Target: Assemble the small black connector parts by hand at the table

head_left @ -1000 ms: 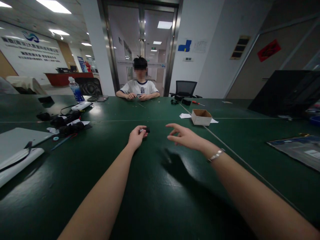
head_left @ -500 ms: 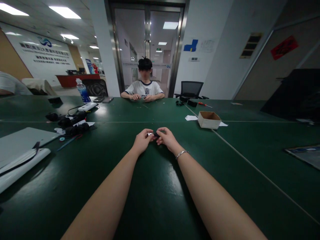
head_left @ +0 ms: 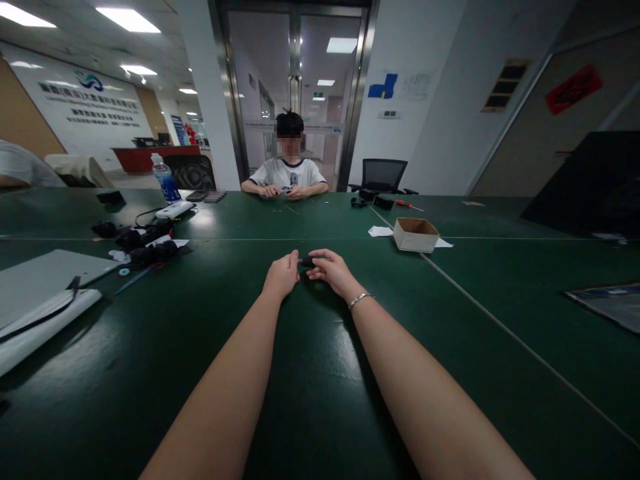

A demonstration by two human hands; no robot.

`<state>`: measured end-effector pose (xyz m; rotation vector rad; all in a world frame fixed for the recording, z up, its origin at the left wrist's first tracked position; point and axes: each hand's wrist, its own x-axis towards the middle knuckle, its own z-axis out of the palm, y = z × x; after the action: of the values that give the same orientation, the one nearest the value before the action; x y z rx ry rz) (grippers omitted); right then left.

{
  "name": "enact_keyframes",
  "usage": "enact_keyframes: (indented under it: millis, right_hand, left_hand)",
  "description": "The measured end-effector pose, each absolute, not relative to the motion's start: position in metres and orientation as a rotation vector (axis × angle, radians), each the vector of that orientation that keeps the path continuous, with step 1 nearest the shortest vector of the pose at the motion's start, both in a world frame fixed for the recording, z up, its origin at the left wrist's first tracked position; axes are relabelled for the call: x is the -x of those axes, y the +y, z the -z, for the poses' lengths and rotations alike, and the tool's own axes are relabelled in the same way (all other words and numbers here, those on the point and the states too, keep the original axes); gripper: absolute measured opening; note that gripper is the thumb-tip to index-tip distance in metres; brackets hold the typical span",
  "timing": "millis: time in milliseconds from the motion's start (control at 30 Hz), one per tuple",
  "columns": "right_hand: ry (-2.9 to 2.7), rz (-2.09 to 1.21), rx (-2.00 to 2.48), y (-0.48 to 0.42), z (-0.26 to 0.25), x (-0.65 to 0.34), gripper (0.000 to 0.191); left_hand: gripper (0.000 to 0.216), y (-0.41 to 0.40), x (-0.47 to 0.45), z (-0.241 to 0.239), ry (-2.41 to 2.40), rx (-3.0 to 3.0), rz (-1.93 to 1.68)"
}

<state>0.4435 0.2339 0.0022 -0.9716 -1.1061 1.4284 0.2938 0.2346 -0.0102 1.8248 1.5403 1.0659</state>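
Note:
A small black object (head_left: 307,262), dark and roughly cylindrical, lies level between my two hands above the green table (head_left: 310,373). My right hand (head_left: 330,270) pinches its right part with thumb and fingers; a bracelet circles that wrist. At its left end, the fingers of my left hand (head_left: 283,273) are pressed together. Whatever the left fingers hold is mostly hidden behind them, and the object's exact kind is too small to make out.
An open cardboard box (head_left: 415,235) stands ahead right, on white paper. Black parts and cables (head_left: 145,243) lie left, near a grey laptop-like slab (head_left: 55,267). A bottle (head_left: 166,179) and red screwdriver (head_left: 409,205) are farther off. Opposite sits a person (head_left: 290,175), hands on the table.
The shiny metallic piece by my left fingers is now hidden, and more of the black object shows between the hands. My left hand has turned more upright. The view has shifted slightly.

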Motion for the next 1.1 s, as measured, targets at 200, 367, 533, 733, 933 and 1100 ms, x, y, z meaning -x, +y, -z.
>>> enact_keyframes:
  millis: [200, 367, 533, 733, 933, 1100]
  right_hand:
    - [-1.084, -1.462, 0.958, 0.235, -0.003, -0.444, 0.014]
    - [-1.088, -1.47, 0.972, 0.235, -0.004, -0.443, 0.013]
    - [-1.097, -1.449, 0.996, 0.236, -0.004, -0.442, 0.012]
    - [-1.097, -1.434, 1.005, 0.238, 0.0, -0.441, 0.007]
    - [-1.062, -1.442, 0.983, 0.239, 0.0, -0.442, 0.005]
    - [-1.065, -1.471, 0.962, 0.239, -0.001, -0.442, 0.01]
  left_hand:
    - [0.041, 0.233, -0.288, 0.004, 1.709, -1.963, -0.987]
    - [0.04, 0.239, -0.284, 0.007, 1.66, -1.946, -0.944]
    - [0.035, 0.244, -0.283, 0.011, 1.59, -1.881, -1.02]
    - [0.024, 0.246, -0.285, 0.016, 1.36, -1.63, -1.22]
    - [0.017, 0.244, -0.286, 0.012, 1.249, -1.579, -1.236]
    - [0.018, 0.245, -0.287, 0.012, 1.189, -1.527, -1.329]
